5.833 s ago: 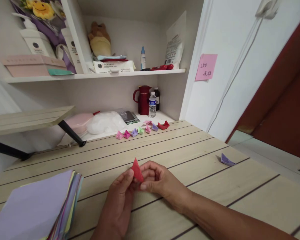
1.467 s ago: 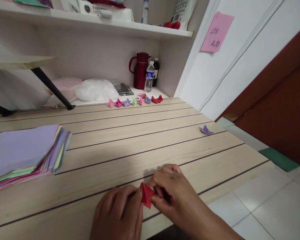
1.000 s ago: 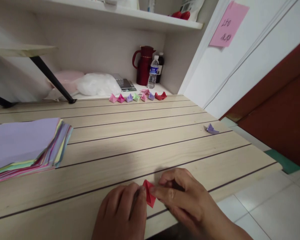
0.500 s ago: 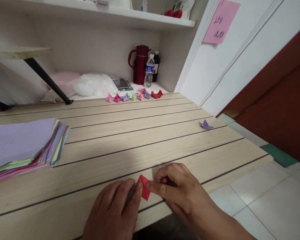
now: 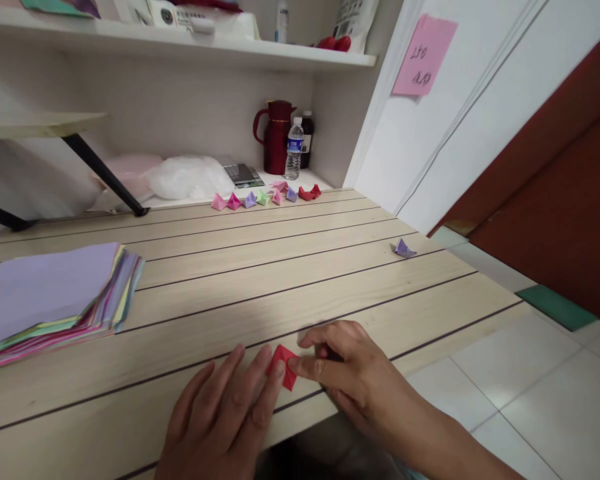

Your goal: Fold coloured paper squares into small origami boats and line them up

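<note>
I'd press evenly: left of the red paper (image 5: 291,381), the left hand (image 5: 225,410) steadies it, fingers slightly apart; rightward, the right hand (image 5: 363,370) thumbs it, forefinger lifted clear.

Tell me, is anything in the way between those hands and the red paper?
Nothing visible: the left hand and right hand both touch the red paper directly. The paper stack lies off to the left, apart from them.
</note>
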The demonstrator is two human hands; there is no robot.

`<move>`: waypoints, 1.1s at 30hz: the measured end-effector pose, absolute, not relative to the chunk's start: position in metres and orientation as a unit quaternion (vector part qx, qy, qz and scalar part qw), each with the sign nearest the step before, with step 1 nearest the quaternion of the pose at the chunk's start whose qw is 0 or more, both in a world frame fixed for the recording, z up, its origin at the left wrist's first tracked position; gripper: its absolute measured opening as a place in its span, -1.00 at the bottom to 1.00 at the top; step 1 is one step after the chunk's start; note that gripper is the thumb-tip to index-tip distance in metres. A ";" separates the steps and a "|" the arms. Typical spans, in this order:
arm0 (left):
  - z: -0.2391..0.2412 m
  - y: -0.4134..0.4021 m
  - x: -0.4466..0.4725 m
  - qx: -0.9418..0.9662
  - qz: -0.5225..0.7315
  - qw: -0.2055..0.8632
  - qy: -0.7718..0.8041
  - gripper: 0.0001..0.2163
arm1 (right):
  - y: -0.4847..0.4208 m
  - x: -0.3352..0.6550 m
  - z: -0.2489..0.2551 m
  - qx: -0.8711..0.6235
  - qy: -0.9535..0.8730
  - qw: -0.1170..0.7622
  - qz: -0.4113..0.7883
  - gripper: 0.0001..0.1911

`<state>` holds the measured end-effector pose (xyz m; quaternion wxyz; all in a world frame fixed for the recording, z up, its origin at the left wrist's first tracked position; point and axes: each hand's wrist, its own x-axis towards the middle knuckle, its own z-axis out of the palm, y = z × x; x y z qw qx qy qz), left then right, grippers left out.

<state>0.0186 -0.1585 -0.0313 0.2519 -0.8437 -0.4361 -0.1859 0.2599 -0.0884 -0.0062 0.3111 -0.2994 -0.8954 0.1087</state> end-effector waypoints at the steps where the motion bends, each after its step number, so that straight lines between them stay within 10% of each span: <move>1: -0.031 -0.158 0.019 -0.843 -0.188 0.254 -0.435 -0.45 | -0.088 0.260 -0.006 -0.300 -0.895 0.311 0.109 -0.60; 33: -0.028 -0.161 0.025 -0.848 -0.172 0.280 -0.415 -0.48 | -0.125 0.243 -0.026 -0.293 -0.917 0.255 -0.093 -0.46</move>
